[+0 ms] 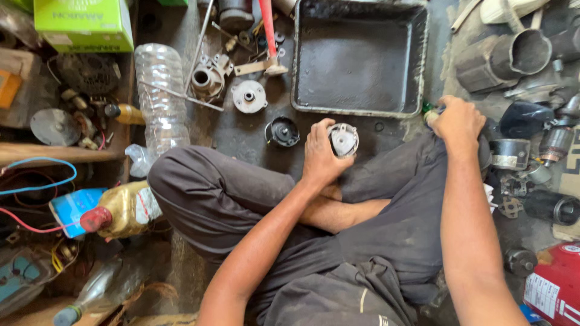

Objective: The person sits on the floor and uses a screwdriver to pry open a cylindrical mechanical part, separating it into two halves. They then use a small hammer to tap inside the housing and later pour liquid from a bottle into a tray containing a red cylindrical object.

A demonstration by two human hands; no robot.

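I sit cross-legged on a grimy floor. My left hand grips a round grey metal motor housing just above my knee. Out to the right, my right hand is closed around a small tool with a green tip, most of it hidden by the fingers. A black round cap lies on the floor just left of the housing. Beyond it rest a grey metal end plate and a cast bracket.
A dirty black metal tray sits ahead. A clear plastic bottle lies at the left, with an oil bottle with a red cap nearer me. Motor parts and cylinders crowd the right; a red canister stands at lower right.
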